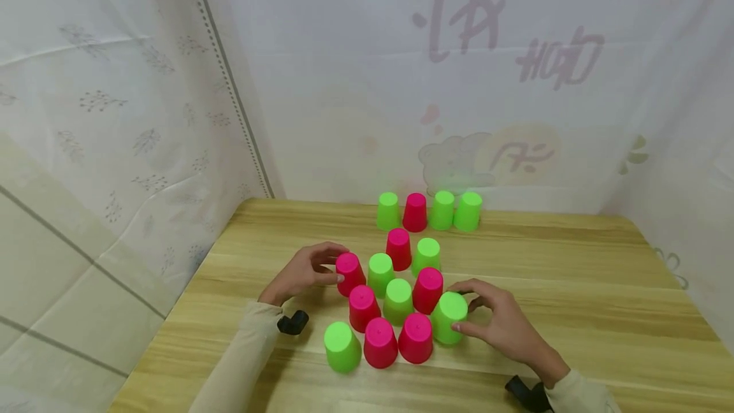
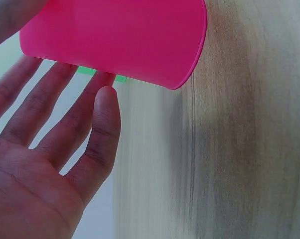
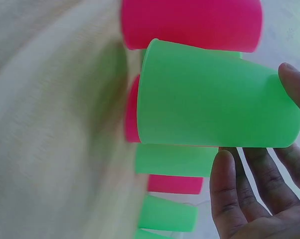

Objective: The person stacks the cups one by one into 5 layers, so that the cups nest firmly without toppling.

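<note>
My left hand (image 1: 302, 274) grips an upside-down pink cup (image 1: 348, 273) at the left of the group, thumb on its near side and fingers behind. In the left wrist view that cup (image 2: 125, 37) fills the top. At the right, my right hand (image 1: 506, 322) holds an upside-down green cup (image 1: 450, 318) between thumb and fingers. Up close, this cup (image 3: 210, 99) stands in front of other cups. Several more pink and green cups sit between the hands, among them a pink cup (image 1: 381, 343) and a green cup (image 1: 342, 347) in the front row.
Farther back, a row of one pink cup (image 1: 415, 213) and several green cups stands near the table's rear edge. The wood-grain table (image 1: 550, 253) meets a printed white cloth (image 1: 344, 69) behind, and cloth also hangs at both sides.
</note>
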`<action>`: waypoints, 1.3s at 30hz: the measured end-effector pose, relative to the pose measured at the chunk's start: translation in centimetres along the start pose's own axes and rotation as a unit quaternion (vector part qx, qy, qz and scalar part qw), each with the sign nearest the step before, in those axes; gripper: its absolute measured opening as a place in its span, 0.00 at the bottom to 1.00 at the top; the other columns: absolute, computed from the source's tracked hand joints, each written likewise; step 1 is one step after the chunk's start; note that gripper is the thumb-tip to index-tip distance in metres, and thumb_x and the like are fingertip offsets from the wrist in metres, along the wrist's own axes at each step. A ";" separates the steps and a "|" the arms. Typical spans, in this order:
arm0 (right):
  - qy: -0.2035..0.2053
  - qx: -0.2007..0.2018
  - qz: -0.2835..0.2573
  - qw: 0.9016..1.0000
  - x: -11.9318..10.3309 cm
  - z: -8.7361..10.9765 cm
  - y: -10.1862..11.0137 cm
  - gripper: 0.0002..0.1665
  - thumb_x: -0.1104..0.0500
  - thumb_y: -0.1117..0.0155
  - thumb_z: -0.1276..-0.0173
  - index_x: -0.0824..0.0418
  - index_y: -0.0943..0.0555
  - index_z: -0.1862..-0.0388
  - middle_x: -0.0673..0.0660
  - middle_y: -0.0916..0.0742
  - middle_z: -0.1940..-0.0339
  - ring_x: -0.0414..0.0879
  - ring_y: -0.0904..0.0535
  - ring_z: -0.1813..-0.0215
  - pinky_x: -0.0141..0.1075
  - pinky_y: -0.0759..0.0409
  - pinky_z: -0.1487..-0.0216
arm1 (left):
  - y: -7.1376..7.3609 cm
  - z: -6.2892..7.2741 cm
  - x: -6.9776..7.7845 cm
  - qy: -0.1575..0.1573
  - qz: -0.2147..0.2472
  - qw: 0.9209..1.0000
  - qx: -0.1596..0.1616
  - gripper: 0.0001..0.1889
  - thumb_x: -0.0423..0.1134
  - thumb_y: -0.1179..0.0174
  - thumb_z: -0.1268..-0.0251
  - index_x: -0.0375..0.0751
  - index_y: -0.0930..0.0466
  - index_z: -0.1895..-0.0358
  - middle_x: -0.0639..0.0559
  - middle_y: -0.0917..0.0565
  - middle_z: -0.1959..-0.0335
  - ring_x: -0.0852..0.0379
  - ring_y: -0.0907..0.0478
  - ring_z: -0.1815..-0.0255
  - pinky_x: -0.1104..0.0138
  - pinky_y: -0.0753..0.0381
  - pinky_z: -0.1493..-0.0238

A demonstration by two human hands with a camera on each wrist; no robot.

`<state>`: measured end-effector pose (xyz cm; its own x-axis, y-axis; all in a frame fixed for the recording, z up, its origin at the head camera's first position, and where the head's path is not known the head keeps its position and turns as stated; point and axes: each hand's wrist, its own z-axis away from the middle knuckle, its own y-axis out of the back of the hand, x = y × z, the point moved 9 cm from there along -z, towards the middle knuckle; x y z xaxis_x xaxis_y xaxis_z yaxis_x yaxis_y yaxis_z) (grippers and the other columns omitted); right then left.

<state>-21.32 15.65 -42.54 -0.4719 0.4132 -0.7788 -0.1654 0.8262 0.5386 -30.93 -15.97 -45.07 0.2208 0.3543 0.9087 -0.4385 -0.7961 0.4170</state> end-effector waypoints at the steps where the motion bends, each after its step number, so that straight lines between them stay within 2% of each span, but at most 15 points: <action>1: 0.001 -0.002 0.000 1.000 -0.2 -0.2 0.2 0.27 0.57 0.20 0.44 0.48 0.19 0.45 0.47 0.13 0.50 0.33 0.20 0.50 0.35 0.15 0.57 | 0.0 0.0 0.1 -0.002 0.000 1.000 0.000 0.27 0.37 0.28 0.40 0.40 0.24 0.37 0.40 0.17 0.41 0.42 0.18 0.40 0.56 0.15 0.43; 4: 0.010 -0.005 -0.001 1.000 -1.1 -0.7 0.9 0.27 0.57 0.20 0.44 0.49 0.19 0.45 0.48 0.13 0.49 0.32 0.19 0.50 0.35 0.15 0.57 | -0.2 -0.1 0.3 -0.008 0.003 1.000 -0.008 0.27 0.36 0.29 0.40 0.38 0.24 0.37 0.38 0.18 0.41 0.41 0.18 0.40 0.58 0.14 0.44; 15: 0.049 -0.036 -0.019 0.998 -3.4 -3.1 2.5 0.27 0.61 0.22 0.43 0.52 0.19 0.44 0.50 0.13 0.49 0.36 0.18 0.50 0.33 0.15 0.56 | -0.6 0.1 0.0 0.000 0.012 1.000 -0.015 0.30 0.35 0.30 0.39 0.39 0.27 0.33 0.39 0.18 0.39 0.38 0.21 0.37 0.47 0.20 0.37; 21: 0.061 -0.049 -0.018 0.997 -5.1 -4.8 3.2 0.27 0.61 0.22 0.42 0.54 0.20 0.43 0.51 0.13 0.49 0.36 0.18 0.50 0.33 0.15 0.55 | -0.8 0.1 0.1 0.006 0.017 1.000 -0.012 0.30 0.36 0.30 0.39 0.39 0.27 0.32 0.40 0.19 0.38 0.38 0.21 0.37 0.48 0.19 0.37; 28: 0.037 -0.063 -0.012 0.997 -5.2 -6.9 2.7 0.26 0.57 0.22 0.41 0.51 0.19 0.43 0.49 0.14 0.46 0.36 0.19 0.48 0.35 0.16 0.51 | -0.9 0.1 0.0 0.007 0.018 1.000 -0.008 0.28 0.37 0.30 0.39 0.42 0.25 0.35 0.40 0.18 0.39 0.39 0.19 0.38 0.48 0.19 0.38; 32: 0.027 -0.071 -0.012 0.997 -5.1 -8.4 2.2 0.27 0.57 0.23 0.41 0.53 0.20 0.42 0.50 0.14 0.45 0.36 0.19 0.49 0.36 0.16 0.50 | -0.9 0.1 0.0 0.012 0.013 1.000 -0.006 0.28 0.38 0.29 0.39 0.44 0.24 0.35 0.42 0.18 0.40 0.41 0.19 0.39 0.51 0.17 0.39; 39: 0.018 -0.080 -0.021 0.996 -5.7 -12.4 1.4 0.27 0.57 0.22 0.42 0.55 0.20 0.43 0.51 0.15 0.49 0.47 0.20 0.50 0.39 0.15 0.51 | -0.8 0.3 0.0 0.010 0.011 1.000 -0.004 0.28 0.39 0.29 0.39 0.44 0.24 0.35 0.42 0.17 0.40 0.41 0.19 0.38 0.54 0.17 0.39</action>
<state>-29.56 9.69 -33.41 -0.4924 0.3638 -0.7907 -0.3203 0.7690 0.5533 -30.33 -15.41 -45.41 0.1930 0.3462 0.9181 -0.4504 -0.8000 0.3964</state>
